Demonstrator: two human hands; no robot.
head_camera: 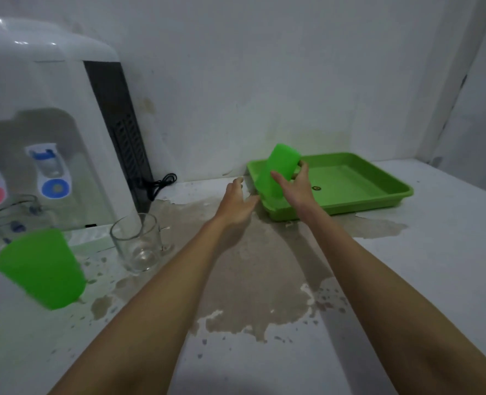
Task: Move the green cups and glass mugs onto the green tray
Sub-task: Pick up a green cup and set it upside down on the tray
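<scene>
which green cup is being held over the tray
The green cup tilted in the right hand, over the tray's left edge. The other green cup stands untouched at far left by the water dispenser.

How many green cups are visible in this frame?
2: one green cup held tilted in the right hand over the green tray; another at left on the counter.
</scene>
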